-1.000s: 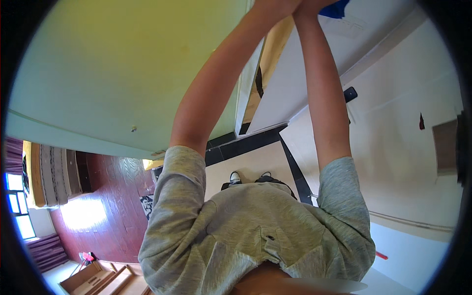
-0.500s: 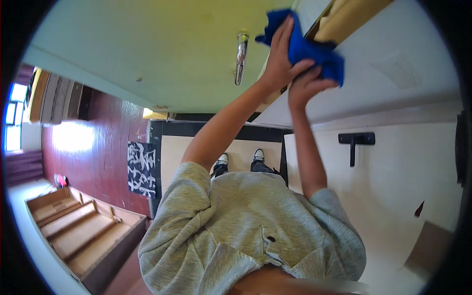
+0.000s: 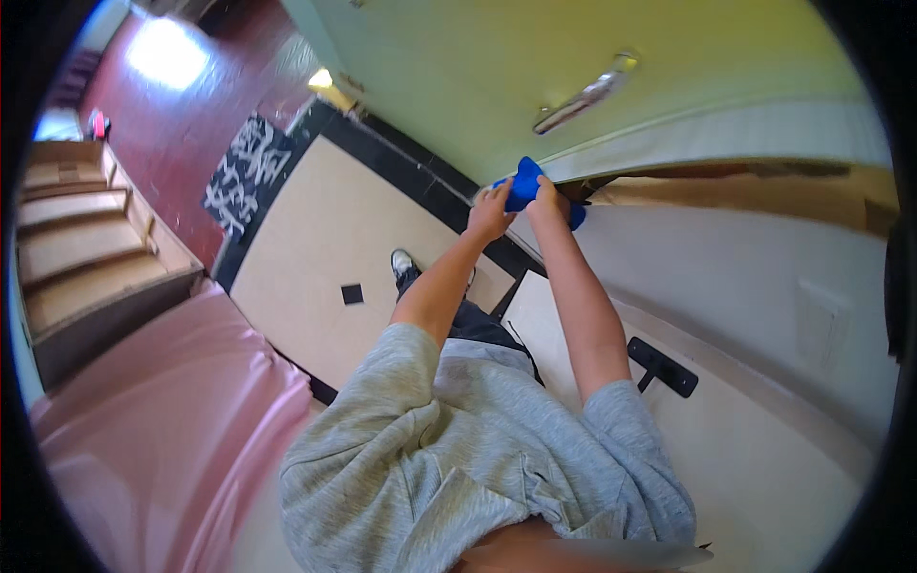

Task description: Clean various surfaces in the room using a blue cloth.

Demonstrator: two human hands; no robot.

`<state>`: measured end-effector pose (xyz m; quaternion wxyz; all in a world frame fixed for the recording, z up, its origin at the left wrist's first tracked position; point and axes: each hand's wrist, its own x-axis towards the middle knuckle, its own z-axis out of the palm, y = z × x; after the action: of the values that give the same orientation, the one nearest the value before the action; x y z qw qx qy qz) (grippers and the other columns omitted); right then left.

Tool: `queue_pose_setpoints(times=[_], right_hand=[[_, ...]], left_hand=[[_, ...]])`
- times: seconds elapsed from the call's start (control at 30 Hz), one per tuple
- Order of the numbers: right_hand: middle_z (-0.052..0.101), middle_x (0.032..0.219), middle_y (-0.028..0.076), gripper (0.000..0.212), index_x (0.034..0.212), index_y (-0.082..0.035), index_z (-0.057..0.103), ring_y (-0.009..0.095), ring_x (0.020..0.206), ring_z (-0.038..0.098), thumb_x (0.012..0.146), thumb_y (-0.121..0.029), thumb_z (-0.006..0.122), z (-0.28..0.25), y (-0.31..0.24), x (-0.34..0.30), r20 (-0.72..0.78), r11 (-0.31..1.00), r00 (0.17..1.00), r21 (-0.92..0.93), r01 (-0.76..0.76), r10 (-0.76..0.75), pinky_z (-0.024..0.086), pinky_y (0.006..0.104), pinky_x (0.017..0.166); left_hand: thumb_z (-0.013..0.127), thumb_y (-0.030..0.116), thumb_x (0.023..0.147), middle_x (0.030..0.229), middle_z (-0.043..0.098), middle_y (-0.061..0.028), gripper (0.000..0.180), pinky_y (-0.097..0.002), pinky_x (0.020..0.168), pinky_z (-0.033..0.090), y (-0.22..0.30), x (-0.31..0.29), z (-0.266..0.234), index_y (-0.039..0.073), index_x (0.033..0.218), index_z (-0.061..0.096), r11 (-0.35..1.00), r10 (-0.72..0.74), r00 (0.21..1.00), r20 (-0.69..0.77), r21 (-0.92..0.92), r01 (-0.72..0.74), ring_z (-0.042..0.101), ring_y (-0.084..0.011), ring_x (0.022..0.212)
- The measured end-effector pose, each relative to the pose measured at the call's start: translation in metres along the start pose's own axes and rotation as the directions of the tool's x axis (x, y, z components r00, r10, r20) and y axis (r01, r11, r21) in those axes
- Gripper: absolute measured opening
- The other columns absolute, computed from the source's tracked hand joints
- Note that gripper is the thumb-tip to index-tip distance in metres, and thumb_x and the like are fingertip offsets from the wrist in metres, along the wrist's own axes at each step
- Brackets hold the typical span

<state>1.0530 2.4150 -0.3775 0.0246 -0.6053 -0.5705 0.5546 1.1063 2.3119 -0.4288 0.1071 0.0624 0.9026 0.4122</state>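
Observation:
Both arms reach forward to a bright blue cloth at the end of the white wall, low beside the pale green door. My left hand grips the cloth's left side. Close beside it, my right hand grips the right side, and a bit of blue shows past its wrist. Some fingertips are hidden in the folds. Above the cloth, a curved metal handle sticks out from the door, apart from both hands.
Brown edging runs along the wall's top. A black T-shaped fitting is at lower right. On the left are an open wooden shelf unit, pink fabric and a black mat with white marks. Dark bands border the cream floor.
My hands have come down and nearer with the blue cloth, which looks more bunched. The view has turned, so the door and handle now appear farther right and pink fabric shows.

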Motion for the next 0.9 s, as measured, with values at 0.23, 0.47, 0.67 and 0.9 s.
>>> queue_pose_setpoints(times=[0.23,0.47,0.67,0.9], right_hand=[[0.060,0.116,0.023,0.070,0.109,0.010,0.059,0.030,0.103,0.061,0.072,-0.047,0.072,0.041,0.057,0.006,-0.127,0.943,0.986,-0.327,0.058,-0.105,0.048,0.0359,0.090],[0.062,0.105,0.027,0.062,0.101,0.014,0.056,0.036,0.094,0.063,0.065,-0.032,0.077,0.112,0.163,0.126,-0.378,0.928,0.921,-0.368,-0.059,-0.091,0.053,0.0406,0.079],[0.060,0.108,0.031,0.078,0.103,0.017,0.057,0.041,0.100,0.060,0.073,-0.054,0.067,0.165,0.264,0.222,-0.369,0.861,0.912,-0.507,-0.036,-0.180,0.048,0.0435,0.090],[0.055,0.115,0.034,0.083,0.108,0.016,0.055,0.041,0.108,0.056,0.077,-0.061,0.060,0.235,0.348,0.309,-0.445,0.780,0.884,-0.601,-0.176,-0.143,0.044,0.0447,0.095]], left_hand=[[0.058,0.018,0.078,0.114,0.056,-0.0169,0.043,-0.0444,0.095,0.043,-0.146,-0.187,0.017,0.003,0.118,0.054,0.922,-0.370,0.922,0.117,0.169,0.348,0.048,-0.0356,0.115],[0.056,0.029,0.083,0.138,0.040,-0.0183,0.045,-0.0493,0.102,0.035,-0.197,-0.264,0.034,0.014,0.125,0.052,0.844,-0.534,0.819,0.209,0.187,0.502,0.038,-0.0447,0.124],[0.061,0.027,0.080,0.134,0.043,-0.0138,0.036,-0.0482,0.103,0.032,-0.196,-0.212,0.012,0.015,0.114,0.060,0.867,-0.491,0.867,0.091,0.145,0.476,0.035,-0.0402,0.127],[0.065,0.023,0.078,0.133,0.045,-0.0092,0.028,-0.0487,0.103,0.032,-0.237,-0.181,-0.022,0.018,0.105,0.065,0.879,-0.476,0.878,0.057,0.027,0.475,0.034,-0.0353,0.130]])
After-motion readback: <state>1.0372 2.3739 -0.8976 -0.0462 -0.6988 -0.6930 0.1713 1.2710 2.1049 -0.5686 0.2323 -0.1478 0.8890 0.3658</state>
